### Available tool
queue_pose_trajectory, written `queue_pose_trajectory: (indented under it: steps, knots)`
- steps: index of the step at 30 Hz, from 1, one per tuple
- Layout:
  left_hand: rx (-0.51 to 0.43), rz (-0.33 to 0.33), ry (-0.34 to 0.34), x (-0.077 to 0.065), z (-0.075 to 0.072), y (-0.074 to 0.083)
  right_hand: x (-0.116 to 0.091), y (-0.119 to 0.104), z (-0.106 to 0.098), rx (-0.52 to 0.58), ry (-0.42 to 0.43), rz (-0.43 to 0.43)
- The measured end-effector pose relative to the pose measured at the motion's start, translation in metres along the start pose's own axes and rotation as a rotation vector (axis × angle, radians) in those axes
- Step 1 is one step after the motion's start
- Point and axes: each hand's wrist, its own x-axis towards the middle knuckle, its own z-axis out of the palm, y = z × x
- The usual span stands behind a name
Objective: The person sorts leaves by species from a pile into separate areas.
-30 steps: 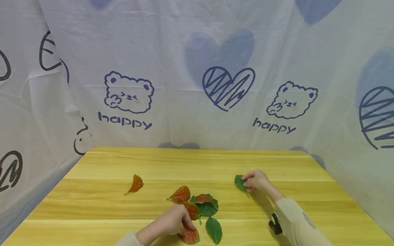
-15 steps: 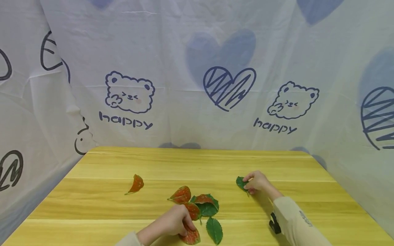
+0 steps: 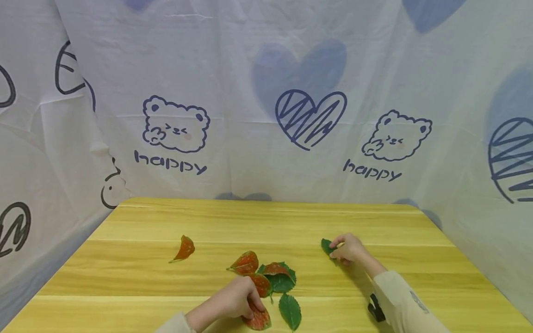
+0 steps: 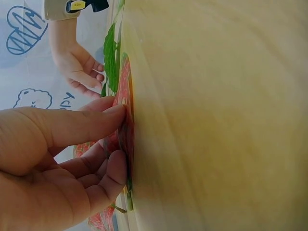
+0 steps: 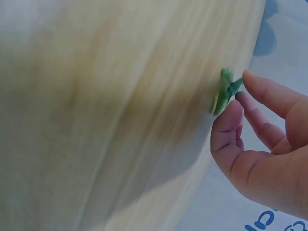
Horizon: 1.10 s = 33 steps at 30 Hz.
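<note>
At the table's front, my left hand (image 3: 238,296) pinches a red speckled leaf (image 3: 259,321) that lies low at the wood. Seen from the left wrist, the thumb and fingertips close on this red leaf (image 4: 126,82) from both sides. Farther back on the right, my right hand (image 3: 350,248) has its fingertips on a green serrated leaf (image 3: 326,245). The right wrist view shows that green leaf (image 5: 224,91) bent and slightly blurred at the thumb and fingertips. Part of each leaf is hidden behind the fingers.
Beside my left hand, two red leaves (image 3: 244,263) and a curled red leaf over a green leaf (image 3: 281,283) lie clustered. One green leaf (image 3: 289,311) is just right of it. Another red leaf (image 3: 185,248) sits far left. A printed cloth (image 3: 250,138) hangs behind the wooden table (image 3: 125,277).
My right hand has shifted slightly right and toward me, and less of the green leaf shows beyond its fingers. The left hand keeps its place on the red leaf.
</note>
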Motion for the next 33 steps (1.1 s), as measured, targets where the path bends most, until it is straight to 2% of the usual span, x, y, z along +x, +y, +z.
queue_pose_trajectory:
  steps: [5, 9, 15, 19, 25, 33]
  knots:
    - [-0.023, 0.004, -0.009, 0.0, 0.0, 0.0, -0.005, -0.002, 0.002, 0.017, 0.006, -0.015]
    - [-0.028, 0.003, -0.012, 0.0, 0.0, 0.0, -0.013, -0.004, 0.003, 0.031, -0.014, -0.06]
    - [0.0, 0.003, -0.006, 0.001, 0.0, 0.0, -0.028, -0.007, 0.007, 0.071, -0.107, -0.177]
    - [0.007, -0.004, 0.0, 0.001, 0.0, -0.001, -0.036, -0.012, 0.011, 0.089, -0.154, -0.223]
    - [0.006, -0.005, -0.004, 0.001, 0.0, 0.0, -0.046, -0.017, 0.018, 0.128, -0.226, -0.256]
    - [0.012, 0.003, -0.006, 0.001, 0.0, -0.001, -0.059, -0.025, 0.028, 0.187, -0.364, -0.278]
